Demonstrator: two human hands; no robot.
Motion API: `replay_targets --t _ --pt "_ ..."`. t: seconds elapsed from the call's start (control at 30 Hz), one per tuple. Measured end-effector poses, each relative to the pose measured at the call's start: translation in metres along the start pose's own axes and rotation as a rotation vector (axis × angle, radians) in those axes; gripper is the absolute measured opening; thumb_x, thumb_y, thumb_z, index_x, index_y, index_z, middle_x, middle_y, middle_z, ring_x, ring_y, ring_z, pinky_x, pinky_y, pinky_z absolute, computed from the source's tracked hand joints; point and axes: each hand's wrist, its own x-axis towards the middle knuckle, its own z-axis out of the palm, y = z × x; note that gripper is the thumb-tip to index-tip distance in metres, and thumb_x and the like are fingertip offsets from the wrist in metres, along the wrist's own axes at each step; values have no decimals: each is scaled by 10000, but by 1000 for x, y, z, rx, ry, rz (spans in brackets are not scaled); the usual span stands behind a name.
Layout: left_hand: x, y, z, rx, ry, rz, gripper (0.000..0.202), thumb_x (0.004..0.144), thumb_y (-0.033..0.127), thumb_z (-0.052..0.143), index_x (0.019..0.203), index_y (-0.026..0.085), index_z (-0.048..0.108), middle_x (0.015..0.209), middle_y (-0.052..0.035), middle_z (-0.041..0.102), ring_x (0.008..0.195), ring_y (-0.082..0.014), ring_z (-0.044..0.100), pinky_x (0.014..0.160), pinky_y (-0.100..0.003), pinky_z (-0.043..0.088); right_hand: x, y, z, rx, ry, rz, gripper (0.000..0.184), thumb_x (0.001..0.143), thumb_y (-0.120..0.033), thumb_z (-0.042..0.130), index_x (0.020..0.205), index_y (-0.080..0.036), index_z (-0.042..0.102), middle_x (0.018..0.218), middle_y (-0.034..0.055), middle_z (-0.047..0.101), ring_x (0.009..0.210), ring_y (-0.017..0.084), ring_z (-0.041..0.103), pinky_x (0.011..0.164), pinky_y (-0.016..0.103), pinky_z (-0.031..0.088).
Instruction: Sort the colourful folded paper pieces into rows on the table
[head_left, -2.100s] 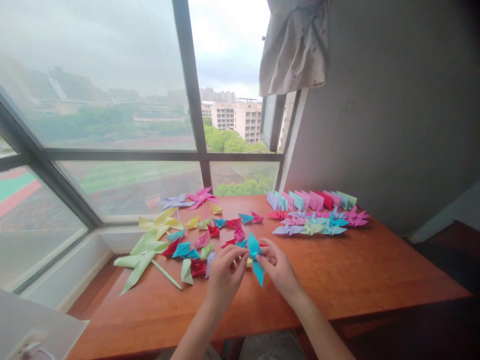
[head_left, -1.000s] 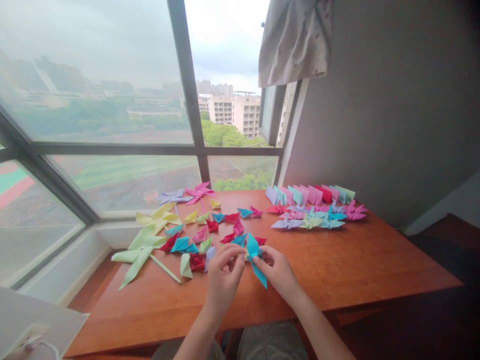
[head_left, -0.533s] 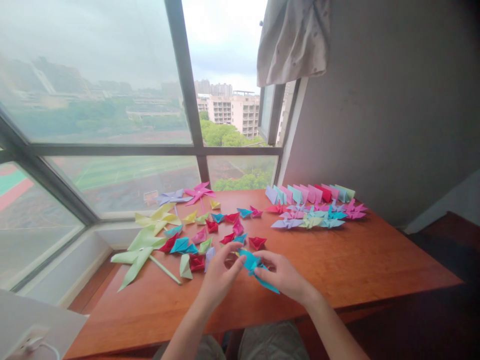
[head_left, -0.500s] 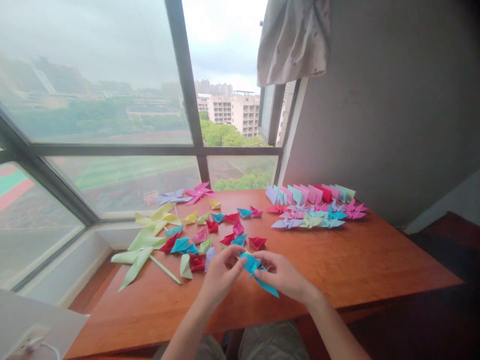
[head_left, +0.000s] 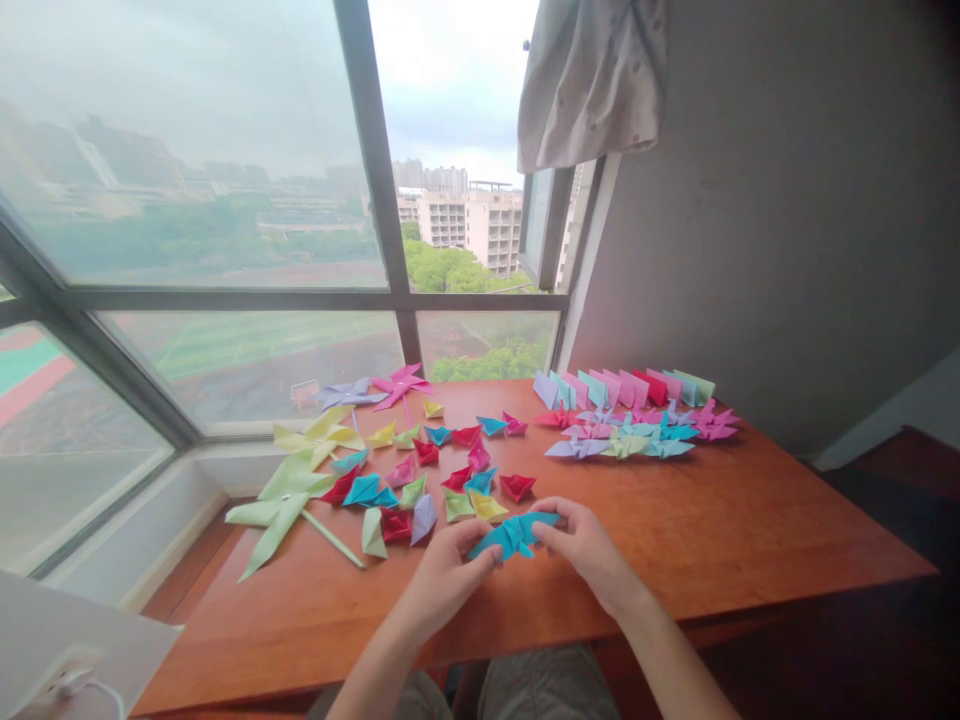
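A blue origami crane [head_left: 516, 537] is stretched between my two hands, above the near part of the wooden table [head_left: 630, 600]. My left hand [head_left: 454, 570] pinches one wing tip between thumb and fingers. The opposite wing is gripped by my right hand [head_left: 581, 545]. Just beyond my left hand lie a yellow paper boat [head_left: 489, 507] and a light green paper boat [head_left: 458, 505]. A red paper boat [head_left: 517, 487] sits behind the crane.
Several folded boats in many colours cover the table's left middle. Paper pinwheels [head_left: 285, 510] lie along the left edge. At the back right are rows of paper cranes [head_left: 630, 442] and a line of standing folded papers [head_left: 626, 387]. Windows border the far side.
The crane has been turned level, with its wings now spread sideways between my hands. My right hand has shifted to the wing's end. The yellow and green boats have come into sight.
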Motion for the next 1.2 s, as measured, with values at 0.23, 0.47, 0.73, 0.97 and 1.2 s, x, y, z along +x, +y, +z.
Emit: replay_targets --t 0.23,0.47,0.73,0.97,1.2 --pt "-4 1 3 -213 -38 -85 276 776 403 730 761 135 667 673 -9 635 651 -123 544 618 -207 392 1 8 3 318 -17 61 310 711 -393 787 900 -175 672 766 1 665 659 109 583 605 215 445" --pt "-3 -5 2 -339 49 -93 323 759 443 743 759 131 660 609 -3 617 558 -88 481 545 -186 341 8 22 -2 534 167 99 294 663 -356 834 842 -190 670 725 -30 610 614 65 537 570 163 429" --pt "4 -11 7 -257 284 -107 378 720 511 739 773 148 649 632 -7 624 550 -108 506 501 -189 332 -1 19 7 -102 373 -237 256 843 -442 621 883 -191 649 792 27 650 705 152 589 632 249 459" --pt "3 -16 13 -12 184 52 335 826 475 644 753 148 655 691 -24 629 667 -157 549 633 -232 428 -12 14 29 -574 225 -420 206 879 -402 576 803 -225 649 701 22 618 626 162 546 616 273 407" --pt "-3 -21 13 136 118 90 326 894 433 567 754 149 645 701 -32 622 691 -167 555 651 -232 423 -3 11 -5 -590 437 -389 330 878 -493 552 667 -240 578 635 23 589 587 172 517 609 285 367"
